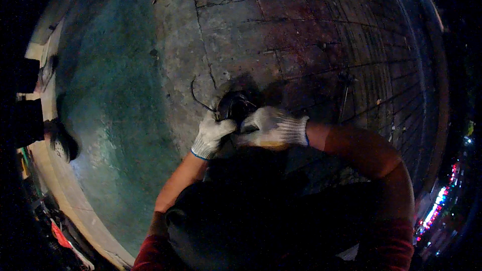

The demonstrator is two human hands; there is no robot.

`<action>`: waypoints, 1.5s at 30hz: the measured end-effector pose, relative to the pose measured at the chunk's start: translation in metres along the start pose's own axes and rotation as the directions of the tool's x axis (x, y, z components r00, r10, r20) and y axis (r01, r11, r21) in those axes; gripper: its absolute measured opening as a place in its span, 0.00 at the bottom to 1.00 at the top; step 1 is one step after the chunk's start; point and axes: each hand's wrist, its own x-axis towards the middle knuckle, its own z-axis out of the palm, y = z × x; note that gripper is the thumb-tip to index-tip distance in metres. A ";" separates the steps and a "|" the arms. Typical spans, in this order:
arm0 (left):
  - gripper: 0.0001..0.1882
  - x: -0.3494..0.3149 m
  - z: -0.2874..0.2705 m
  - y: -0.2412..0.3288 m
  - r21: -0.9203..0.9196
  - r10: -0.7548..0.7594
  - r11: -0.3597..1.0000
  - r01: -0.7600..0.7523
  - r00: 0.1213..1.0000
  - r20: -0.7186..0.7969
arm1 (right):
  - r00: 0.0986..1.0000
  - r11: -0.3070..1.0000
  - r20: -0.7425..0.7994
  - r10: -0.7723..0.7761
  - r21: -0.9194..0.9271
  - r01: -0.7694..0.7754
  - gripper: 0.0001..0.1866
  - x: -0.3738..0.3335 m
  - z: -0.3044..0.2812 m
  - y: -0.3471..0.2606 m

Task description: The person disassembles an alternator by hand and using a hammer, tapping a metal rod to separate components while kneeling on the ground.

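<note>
A dark, rounded, ring-like object (228,104) is right in front of me, low over the pavement; its exact kind is lost in the dark. My left hand (213,131), in a white knitted glove, is closed on its near left side, thumb on top. A thin dark wire (195,94) curves up and away from beside those fingers. From the right comes my right hand (271,128), gloved as well, its fingers curled together against the object's near right side. Whatever lies between those right fingertips is hidden.
A thin long tool (345,93) lies on the paving to the right. At the left, another person's shoe (61,143) rests by a pale kerb (80,198) beside green-painted ground (118,120). Bright coloured lights (436,206) shine far off at the right.
</note>
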 end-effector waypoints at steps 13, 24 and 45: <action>0.43 -0.037 0.028 0.055 0.537 -0.057 0.837 0.107 0.993 -0.108 | 0.962 0.935 0.200 0.186 0.264 -0.236 0.20 -0.032 -0.032 -0.028; 0.38 -0.061 0.000 0.039 0.638 -0.236 0.737 0.222 0.970 -0.065 | 0.960 0.825 0.011 0.279 0.509 -0.245 0.17 -0.072 -0.027 -0.054; 0.42 0.022 0.023 0.035 -0.687 0.035 0.716 0.127 0.976 0.217 | 0.921 0.945 -0.238 -0.309 -0.188 0.268 0.20 -0.021 -0.054 -0.027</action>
